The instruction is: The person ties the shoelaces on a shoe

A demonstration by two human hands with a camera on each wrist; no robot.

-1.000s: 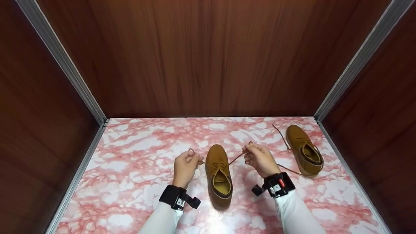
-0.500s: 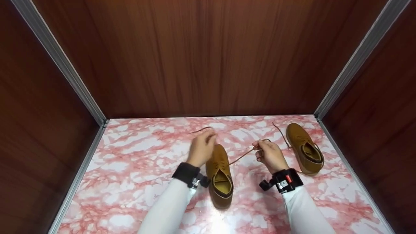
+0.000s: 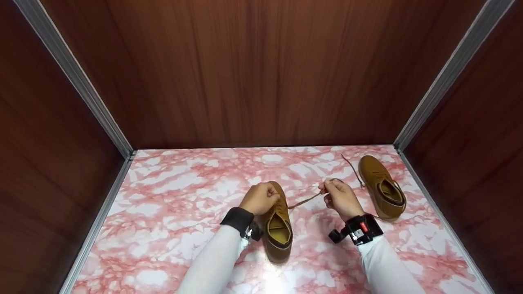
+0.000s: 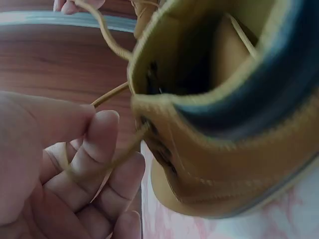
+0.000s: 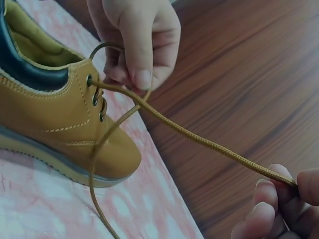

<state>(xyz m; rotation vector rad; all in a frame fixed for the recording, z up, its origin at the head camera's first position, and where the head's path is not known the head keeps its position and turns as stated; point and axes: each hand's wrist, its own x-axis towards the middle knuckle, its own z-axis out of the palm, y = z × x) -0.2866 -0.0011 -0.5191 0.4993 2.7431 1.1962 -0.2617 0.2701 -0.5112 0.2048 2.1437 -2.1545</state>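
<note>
A tan lace-up shoe (image 3: 278, 253) stands toe-away in the middle of the head view. My left hand (image 3: 260, 198) is over its laced front and pinches one shoelace between thumb and forefinger; in the left wrist view that lace (image 4: 107, 164) loops from an eyelet across the fingers. To the right of the shoe, my right hand (image 3: 342, 198) pinches the other shoelace (image 5: 199, 139), which runs fairly straight from the top eyelet. The left lace's loose length (image 5: 93, 174) crosses this one near the left fingertips and hangs down beside the shoe.
A matching shoe (image 3: 372, 171) sits at the right of the pink marbled surface (image 3: 163, 228), its loose lace (image 3: 352, 166) trailing toward the back. Dark wood-grain panels (image 3: 261, 81) with grey metal edges (image 3: 445, 65) enclose the back and sides.
My left hand has swung from the shoe's left side up over the toe, then down to the laces, carrying its lace across. My right hand has shifted slightly right, still holding its lace.
</note>
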